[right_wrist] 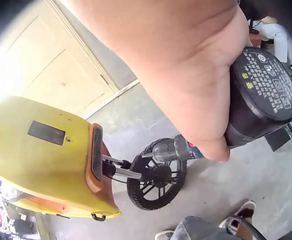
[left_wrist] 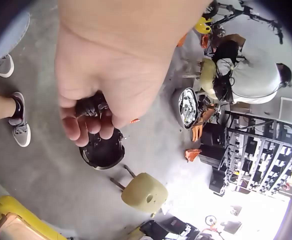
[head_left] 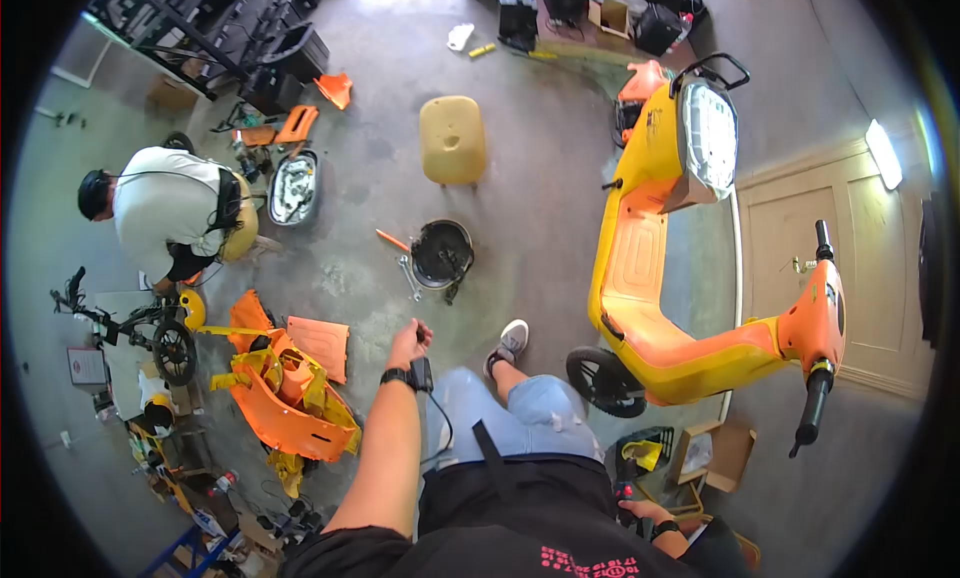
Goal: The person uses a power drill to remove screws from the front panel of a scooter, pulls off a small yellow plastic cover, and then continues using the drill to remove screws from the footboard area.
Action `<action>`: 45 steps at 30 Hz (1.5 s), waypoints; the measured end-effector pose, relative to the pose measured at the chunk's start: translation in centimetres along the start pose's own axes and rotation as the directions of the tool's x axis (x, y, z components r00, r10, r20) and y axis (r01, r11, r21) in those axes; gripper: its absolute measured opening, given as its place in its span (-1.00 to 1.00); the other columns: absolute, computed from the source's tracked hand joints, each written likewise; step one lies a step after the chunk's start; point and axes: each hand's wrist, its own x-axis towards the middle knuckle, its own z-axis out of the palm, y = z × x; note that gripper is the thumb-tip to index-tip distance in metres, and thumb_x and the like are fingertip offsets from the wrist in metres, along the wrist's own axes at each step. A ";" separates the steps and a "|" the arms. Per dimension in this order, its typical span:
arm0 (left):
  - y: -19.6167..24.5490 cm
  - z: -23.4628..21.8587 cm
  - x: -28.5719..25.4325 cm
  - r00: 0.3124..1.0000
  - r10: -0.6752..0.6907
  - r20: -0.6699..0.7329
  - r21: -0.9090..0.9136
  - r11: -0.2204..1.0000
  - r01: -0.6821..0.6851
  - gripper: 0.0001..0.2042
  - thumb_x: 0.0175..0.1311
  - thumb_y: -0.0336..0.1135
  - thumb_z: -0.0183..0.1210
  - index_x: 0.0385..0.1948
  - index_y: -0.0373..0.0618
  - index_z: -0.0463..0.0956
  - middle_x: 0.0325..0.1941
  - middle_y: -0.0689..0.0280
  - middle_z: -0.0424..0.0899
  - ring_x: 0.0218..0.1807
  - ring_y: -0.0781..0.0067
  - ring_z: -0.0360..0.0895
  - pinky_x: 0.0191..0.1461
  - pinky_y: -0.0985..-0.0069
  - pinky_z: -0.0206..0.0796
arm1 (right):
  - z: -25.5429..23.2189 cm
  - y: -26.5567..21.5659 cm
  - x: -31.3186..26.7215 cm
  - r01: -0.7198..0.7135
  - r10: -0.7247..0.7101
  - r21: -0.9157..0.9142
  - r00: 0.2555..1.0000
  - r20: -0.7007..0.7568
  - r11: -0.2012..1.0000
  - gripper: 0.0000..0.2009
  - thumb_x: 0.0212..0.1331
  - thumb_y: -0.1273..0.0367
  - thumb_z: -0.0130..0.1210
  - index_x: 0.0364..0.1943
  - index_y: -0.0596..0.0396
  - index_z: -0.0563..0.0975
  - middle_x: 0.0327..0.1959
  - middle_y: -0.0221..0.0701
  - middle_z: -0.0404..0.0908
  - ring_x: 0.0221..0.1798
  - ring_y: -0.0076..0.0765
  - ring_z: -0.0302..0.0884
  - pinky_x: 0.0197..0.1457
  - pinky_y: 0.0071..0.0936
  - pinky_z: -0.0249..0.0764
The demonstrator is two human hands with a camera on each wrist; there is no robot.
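From my end, I have the left hand (head_left: 408,348) with its fingers curled round a small dark piece (left_wrist: 90,106), out in front of the body and to the left of the yellow-and-orange scooter (head_left: 635,253) in the head view. I can't make out what the piece is.

My right hand (right_wrist: 186,85) grasps a power drill (right_wrist: 168,150), its round black base bearing printed labels and its tip pointing toward the scooter's side in the right wrist view. In the head view, the right hand is low beside the hip, below the scooter, and its fingers are partly hidden.

Left of the scooter, on the floor ahead of the left hand, sits a black tub (head_left: 436,248) with dark stuff in it. Beside it lie a wrench-like metal tool (head_left: 408,276) and an orange rod (head_left: 392,240). Past the tub, also left of the scooter, stands 1 yellowish stool (head_left: 453,138).

Farther left of the scooter, orange and yellow body panels (head_left: 290,413) are piled up, and 1 other person (head_left: 165,203) in a white top bends forward. Below the scooter is an open cardboard box (head_left: 735,453).
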 end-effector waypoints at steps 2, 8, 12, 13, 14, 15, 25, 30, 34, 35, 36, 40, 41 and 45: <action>2.2 -2.0 -2.3 0.979 0.103 -0.178 0.182 0.981 -0.070 -0.74 0.45 -0.14 -0.05 -0.32 -0.16 0.42 -0.49 0.19 0.50 -0.49 0.31 0.50 -0.44 0.40 0.42 | 3.7 -4.3 -7.7 -0.183 0.128 -0.364 0.977 -0.169 0.913 -0.47 0.10 -0.03 0.20 -0.13 0.22 0.63 -0.16 -0.27 0.67 -0.11 -0.34 0.59 0.07 -0.39 0.42; 4.2 9.5 12.2 0.983 0.068 -0.168 0.242 0.970 -0.026 -0.77 0.44 -0.19 -0.05 -0.30 -0.16 0.43 -0.52 0.20 0.50 -0.52 0.36 0.49 -0.49 0.51 0.40 | -0.8 -23.8 -18.1 -0.207 0.209 0.024 0.974 -0.085 0.978 -0.30 0.11 -0.12 0.11 0.02 0.34 0.51 -0.05 -0.14 0.63 0.02 -0.16 0.59 0.08 -0.36 0.45; 5.4 9.6 19.6 0.972 0.067 -0.226 0.291 0.957 0.002 -0.82 0.37 -0.24 0.02 -0.30 -0.17 0.45 -0.52 0.22 0.51 -0.52 0.36 0.49 -0.44 0.54 0.45 | 0.7 -17.0 -13.9 -0.177 0.237 0.572 0.971 -0.031 0.801 -0.65 0.18 0.19 0.18 -0.16 0.24 0.55 -0.38 -0.31 0.65 -0.44 -0.33 0.63 -0.30 -0.39 0.54; 5.1 9.0 21.2 0.974 0.026 -0.226 0.265 0.964 0.036 -0.82 0.34 -0.24 0.04 -0.30 -0.16 0.46 -0.51 0.21 0.51 -0.50 0.35 0.49 -0.42 0.54 0.46 | 1.7 -12.2 -11.7 -0.124 0.234 0.558 0.963 -0.131 0.820 -0.66 0.19 0.18 0.18 -0.18 0.21 0.55 -0.42 -0.35 0.64 -0.48 -0.35 0.60 -0.32 -0.38 0.53; 4.8 8.5 22.5 0.974 0.020 -0.228 0.175 0.984 0.021 -0.83 0.32 -0.23 0.05 -0.28 -0.13 0.46 -0.50 0.21 0.50 -0.48 0.35 0.49 -0.39 0.51 0.47 | 2.2 -14.0 -14.0 -0.208 0.311 0.556 0.946 -0.096 0.805 -0.66 0.19 0.17 0.17 -0.19 0.20 0.56 -0.41 -0.36 0.64 -0.46 -0.36 0.60 -0.31 -0.39 0.52; 4.8 8.4 23.5 0.974 0.035 -0.224 0.081 0.997 -0.017 -0.83 0.30 -0.22 0.06 -0.25 -0.11 0.46 -0.48 0.20 0.50 -0.45 0.34 0.50 -0.36 0.48 0.49 | 2.2 -17.5 -15.6 -0.273 0.366 0.546 0.928 -0.067 0.792 -0.66 0.19 0.16 0.17 -0.19 0.20 0.56 -0.40 -0.36 0.64 -0.44 -0.36 0.61 -0.31 -0.39 0.51; 8.3 12.7 13.2 0.982 -0.126 -0.144 0.538 0.823 0.185 -0.72 0.33 -0.20 -0.09 -0.23 -0.22 0.48 -0.33 0.16 0.63 -0.37 0.28 0.59 -0.35 0.35 0.46 | 3.0 -23.7 -17.0 -0.262 0.271 -0.142 0.962 0.043 0.955 -0.38 0.10 -0.07 0.04 0.11 0.10 0.50 0.05 -0.11 0.58 0.11 -0.08 0.53 0.13 -0.31 0.38; 10.3 11.0 4.2 0.950 -0.228 -0.211 0.642 0.701 0.311 -0.74 0.33 -0.24 -0.05 -0.18 -0.27 0.48 -0.26 0.14 0.64 -0.30 0.25 0.62 -0.32 0.36 0.44 | 3.1 -22.9 -14.8 0.058 -0.056 -0.119 0.998 0.026 0.991 -0.46 0.17 -0.06 0.04 -0.06 0.17 0.57 -0.16 -0.31 0.66 -0.16 -0.27 0.55 0.03 -0.39 0.39; 16.1 14.6 0.4 0.943 -0.152 -0.295 0.683 0.657 0.319 -0.74 0.36 -0.24 -0.03 -0.08 -0.21 0.44 -0.19 0.16 0.63 -0.27 0.24 0.62 -0.28 0.33 0.47 | 3.5 -27.3 -18.2 0.275 -0.250 0.192 0.958 -0.144 0.942 -0.56 0.18 0.04 0.09 -0.07 0.13 0.60 -0.22 -0.30 0.66 -0.23 -0.31 0.56 -0.11 -0.38 0.43; 18.2 15.7 0.4 0.941 -0.145 -0.306 0.717 0.616 0.328 -0.74 0.36 -0.25 -0.03 -0.08 -0.22 0.44 -0.18 0.16 0.63 -0.26 0.24 0.63 -0.28 0.32 0.48 | 3.7 -27.5 -16.5 0.307 -0.275 0.227 0.948 -0.161 0.924 -0.56 0.18 0.04 0.09 -0.07 0.13 0.60 -0.22 -0.30 0.66 -0.23 -0.31 0.56 -0.11 -0.38 0.43; 20.0 17.2 -0.5 0.969 -0.085 -0.233 0.792 0.561 0.239 -0.73 0.36 -0.27 -0.03 -0.07 -0.25 0.43 -0.16 0.14 0.64 -0.24 0.22 0.64 -0.27 0.33 0.50 | 4.0 -25.9 -12.8 0.206 -0.184 0.351 0.978 -0.097 0.913 -0.57 0.18 0.04 0.09 -0.11 0.13 0.61 -0.25 -0.30 0.66 -0.26 -0.29 0.56 -0.13 -0.36 0.43; 26.0 24.2 2.5 0.981 0.094 -0.173 0.925 0.357 0.129 -0.75 0.33 -0.34 -0.05 -0.19 -0.36 0.51 -0.32 0.13 0.68 -0.40 0.29 0.64 -0.37 0.38 0.46 | 6.0 -25.1 -6.7 -0.004 -0.066 0.574 0.993 0.101 0.819 -0.59 0.18 0.05 0.11 -0.18 0.14 0.62 -0.31 -0.29 0.65 -0.31 -0.27 0.56 -0.19 -0.31 0.44; 27.4 27.0 3.3 0.988 0.133 -0.084 0.978 0.203 0.055 -0.73 0.30 -0.36 -0.05 -0.17 -0.40 0.52 -0.34 0.11 0.69 -0.39 0.31 0.65 -0.37 0.38 0.45 | 6.2 -25.5 -6.6 0.008 -0.081 0.581 0.992 0.101 0.814 -0.59 0.18 0.05 0.11 -0.18 0.13 0.62 -0.31 -0.29 0.65 -0.32 -0.27 0.56 -0.19 -0.31 0.44; 28.3 39.4 6.1 0.976 0.153 0.154 0.984 0.068 -0.166 -0.67 0.25 -0.46 -0.09 0.02 -0.22 0.47 -0.33 0.21 0.67 -0.56 0.46 0.49 -0.54 0.48 0.32 | 6.9 -28.2 -5.6 0.064 -0.146 0.641 0.986 0.075 0.765 -0.59 0.18 0.04 0.11 -0.19 0.13 0.62 -0.33 -0.30 0.65 -0.34 -0.27 0.56 -0.21 -0.31 0.44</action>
